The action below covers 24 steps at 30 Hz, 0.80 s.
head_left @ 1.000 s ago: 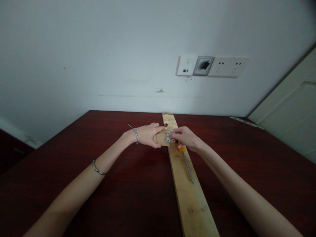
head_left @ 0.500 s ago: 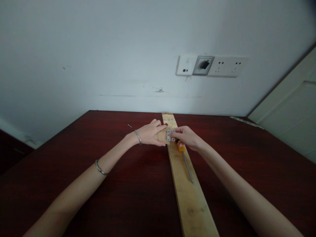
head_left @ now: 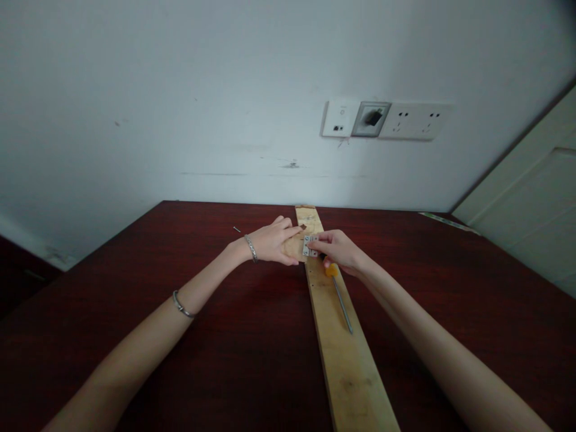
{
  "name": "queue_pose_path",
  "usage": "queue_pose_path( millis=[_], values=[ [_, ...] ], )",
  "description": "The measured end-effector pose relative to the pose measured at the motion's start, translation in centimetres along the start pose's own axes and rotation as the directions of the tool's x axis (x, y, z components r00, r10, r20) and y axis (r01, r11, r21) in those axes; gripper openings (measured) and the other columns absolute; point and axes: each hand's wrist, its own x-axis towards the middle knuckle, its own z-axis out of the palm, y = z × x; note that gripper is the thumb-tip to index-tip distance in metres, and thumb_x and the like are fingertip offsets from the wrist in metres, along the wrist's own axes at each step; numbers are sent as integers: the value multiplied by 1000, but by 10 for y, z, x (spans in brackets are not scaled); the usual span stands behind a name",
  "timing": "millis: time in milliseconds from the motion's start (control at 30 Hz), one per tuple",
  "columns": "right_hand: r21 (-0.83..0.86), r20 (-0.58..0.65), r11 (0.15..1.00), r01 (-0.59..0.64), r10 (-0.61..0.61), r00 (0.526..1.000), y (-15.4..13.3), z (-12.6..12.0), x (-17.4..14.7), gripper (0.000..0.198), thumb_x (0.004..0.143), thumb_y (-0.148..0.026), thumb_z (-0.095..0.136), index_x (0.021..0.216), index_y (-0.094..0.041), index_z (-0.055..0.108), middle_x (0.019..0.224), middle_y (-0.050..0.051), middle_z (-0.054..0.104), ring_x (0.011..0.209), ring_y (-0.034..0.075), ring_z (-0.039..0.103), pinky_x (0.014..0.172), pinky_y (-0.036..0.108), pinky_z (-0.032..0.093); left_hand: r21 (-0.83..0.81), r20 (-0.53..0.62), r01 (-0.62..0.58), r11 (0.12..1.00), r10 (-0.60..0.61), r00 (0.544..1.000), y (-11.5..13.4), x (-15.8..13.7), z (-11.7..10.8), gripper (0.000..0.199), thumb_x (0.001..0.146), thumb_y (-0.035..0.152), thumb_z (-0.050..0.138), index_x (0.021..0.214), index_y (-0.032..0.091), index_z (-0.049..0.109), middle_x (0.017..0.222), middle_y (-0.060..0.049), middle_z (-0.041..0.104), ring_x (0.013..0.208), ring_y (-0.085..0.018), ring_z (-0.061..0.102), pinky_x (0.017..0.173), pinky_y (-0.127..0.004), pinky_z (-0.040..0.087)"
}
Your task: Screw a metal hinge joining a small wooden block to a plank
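My left hand (head_left: 272,241) grips a small, pale wooden piece (head_left: 294,246), thumb at the near side and fingers at the far side, on the long wooden board (head_left: 333,324). A silver metal hinge (head_left: 308,245) lies flat over the right part of that piece. The thumb and fingertips of my right hand (head_left: 341,249) are closed on the hinge's right side. Under this hand is a screwdriver (head_left: 341,303) with a yellow and black handle, its shaft pointing back towards me along the board. Whether the curled fingers also hold its handle I cannot tell.
A loose screw (head_left: 236,229) lies left of my left hand on the dark red tabletop (head_left: 216,348). Behind the table rises a white wall with sockets (head_left: 407,121). A thin flat strip (head_left: 450,222) lies near the back right edge, beside a pale door (head_left: 540,198).
The hinge and the wooden piece have shifted very slightly to the left, together with my left hand. My right hand and the screwdriver's shaft are almost unmoved.
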Motion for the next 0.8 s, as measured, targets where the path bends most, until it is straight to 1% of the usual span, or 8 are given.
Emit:
queue_pose_path(
  millis=[100, 233, 433, 500, 600, 800],
  values=[
    [-49, -20, 999, 24, -25, 999, -3, 2, -1, 11, 70, -21, 66, 63, -12, 64, 53, -2, 58, 44, 5, 48, 31, 12, 39, 24, 10, 23, 999, -23, 1000, 1, 0, 1, 79, 67, 57, 69, 128, 13, 47, 106, -11, 49, 104, -28, 43, 88, -38, 45],
    [-91, -21, 996, 16, -18, 1000, -7, 2, -3, 13, 71, -20, 66, 60, -12, 63, 52, -3, 57, 43, 4, 47, 31, 12, 40, 38, 28, 35, 999, -36, 999, 1, 0, 1, 77, 66, 60, 68, 124, 14, 51, 105, -11, 50, 102, -28, 45, 86, -38, 45],
    [-54, 6, 998, -20, 20, 1000, -6, 0, -2, 13, 71, -18, 66, 60, -12, 63, 52, -3, 57, 42, 4, 47, 31, 11, 38, -3, 74, 21, 1000, -21, 997, 1, 0, 1, 76, 66, 60, 67, 125, 13, 52, 102, -10, 51, 100, -27, 46, 87, -36, 43],
    [-37, 6, 999, -38, 38, 999, -5, -1, -2, 13, 72, -18, 65, 60, -12, 63, 51, -3, 56, 43, 4, 47, 31, 11, 38, -12, 68, 15, 1000, -14, 998, 0, 1, 2, 77, 66, 60, 67, 125, 12, 51, 103, -10, 51, 100, -26, 46, 88, -36, 43],
    [-14, 0, 998, -56, 56, 998, -5, -1, -2, 15, 71, -19, 66, 59, -12, 62, 50, -3, 54, 42, 4, 46, 30, 11, 36, -17, 49, 7, 1000, -6, 999, -1, 1, 3, 76, 66, 60, 67, 125, 14, 50, 103, -9, 51, 100, -26, 46, 89, -37, 42],
    [-14, -13, 999, -39, 39, 999, -6, 1, -2, 15, 68, -21, 70, 59, -12, 63, 51, -2, 56, 42, 4, 47, 30, 11, 37, -8, 53, 26, 1000, -26, 998, -1, 0, 3, 76, 66, 59, 67, 126, 15, 50, 105, -10, 51, 101, -27, 46, 87, -36, 44]
  ],
)
